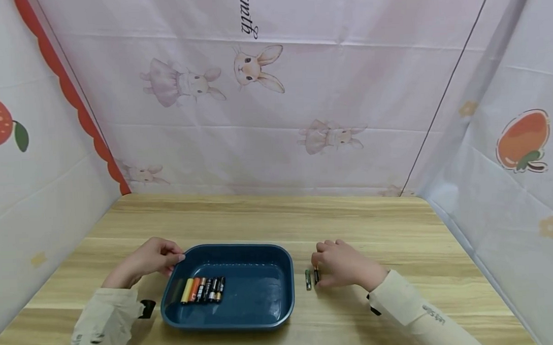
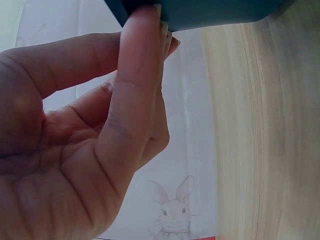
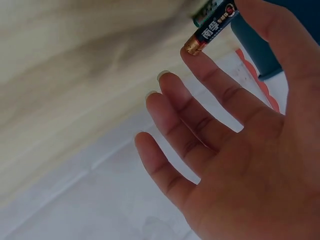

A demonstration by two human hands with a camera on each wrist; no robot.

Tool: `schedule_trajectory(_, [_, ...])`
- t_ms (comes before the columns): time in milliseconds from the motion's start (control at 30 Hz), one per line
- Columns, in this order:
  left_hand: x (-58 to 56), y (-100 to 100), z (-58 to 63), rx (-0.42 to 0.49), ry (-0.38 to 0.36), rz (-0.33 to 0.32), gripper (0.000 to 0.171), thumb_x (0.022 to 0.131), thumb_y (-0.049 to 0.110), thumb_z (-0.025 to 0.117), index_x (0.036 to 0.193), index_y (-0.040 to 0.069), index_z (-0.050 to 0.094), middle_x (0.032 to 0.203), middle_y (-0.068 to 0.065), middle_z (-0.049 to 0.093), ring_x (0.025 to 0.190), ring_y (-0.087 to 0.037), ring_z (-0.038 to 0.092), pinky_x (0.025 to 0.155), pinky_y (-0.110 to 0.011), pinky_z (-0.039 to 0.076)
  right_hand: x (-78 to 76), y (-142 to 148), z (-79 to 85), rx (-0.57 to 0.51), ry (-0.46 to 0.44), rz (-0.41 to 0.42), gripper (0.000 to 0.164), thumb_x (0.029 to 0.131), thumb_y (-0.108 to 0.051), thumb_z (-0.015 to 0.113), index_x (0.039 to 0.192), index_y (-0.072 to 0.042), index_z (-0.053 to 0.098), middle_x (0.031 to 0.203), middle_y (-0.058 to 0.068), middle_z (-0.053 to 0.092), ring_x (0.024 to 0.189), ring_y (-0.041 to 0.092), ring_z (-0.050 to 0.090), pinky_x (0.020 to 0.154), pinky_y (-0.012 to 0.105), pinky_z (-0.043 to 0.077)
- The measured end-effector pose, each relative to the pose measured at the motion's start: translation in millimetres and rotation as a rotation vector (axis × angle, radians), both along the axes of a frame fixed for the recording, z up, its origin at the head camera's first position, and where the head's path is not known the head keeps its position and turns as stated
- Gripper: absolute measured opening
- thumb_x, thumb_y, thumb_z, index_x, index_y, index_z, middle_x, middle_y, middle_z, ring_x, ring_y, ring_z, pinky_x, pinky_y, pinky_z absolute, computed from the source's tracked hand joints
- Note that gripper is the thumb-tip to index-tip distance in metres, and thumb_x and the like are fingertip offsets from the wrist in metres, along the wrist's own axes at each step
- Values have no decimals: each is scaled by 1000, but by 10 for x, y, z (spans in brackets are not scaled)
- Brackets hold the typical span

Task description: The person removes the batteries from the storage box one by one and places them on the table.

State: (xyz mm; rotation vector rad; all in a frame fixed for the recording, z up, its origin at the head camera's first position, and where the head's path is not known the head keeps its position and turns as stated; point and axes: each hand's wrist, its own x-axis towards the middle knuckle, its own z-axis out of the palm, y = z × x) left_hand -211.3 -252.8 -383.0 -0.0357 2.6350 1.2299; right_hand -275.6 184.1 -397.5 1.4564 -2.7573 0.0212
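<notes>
My left hand (image 1: 153,258) pinches the upper left rim of a dark blue tray (image 1: 255,295); in the left wrist view its thumb and fingertips meet at the tray's edge. Several batteries lie side by side in the tray's left part, among them a yellow battery (image 1: 187,291) and an orange battery (image 1: 195,290), the others mostly black. Right of the tray, my right hand (image 1: 346,264) holds a black battery (image 3: 212,29) with a copper end between thumb and index finger, the other fingers loosely extended. A green battery (image 1: 308,280) stands or lies just left of it on the table.
The wooden table (image 1: 379,225) carries the tray near its front. Printed cloth walls enclose it, with a rabbit-patterned back wall (image 1: 276,162) and side walls left and right (image 1: 501,205).
</notes>
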Motion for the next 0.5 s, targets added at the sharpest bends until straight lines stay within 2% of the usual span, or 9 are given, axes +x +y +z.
schedule_trajectory(200, [-6,1,-1,-5,4,3,14,95,6,59,97,-3,68,73,-6,60,63,-18,58,62,-38,57,-32,-20,-94,-7,9,40,30,70,-37,81,88,-18,67,82,-10,49,75,11,46,63,26,36])
schedule_trajectory(500, [7,-2,-1,8,-1,-4,14,95,6,58,96,-3,68,73,-6,60,63,-18,58,63,-39,57,-7,-47,-92,-17,-7,50,31,70,-36,82,89,-17,66,82,-10,48,75,10,45,64,28,39])
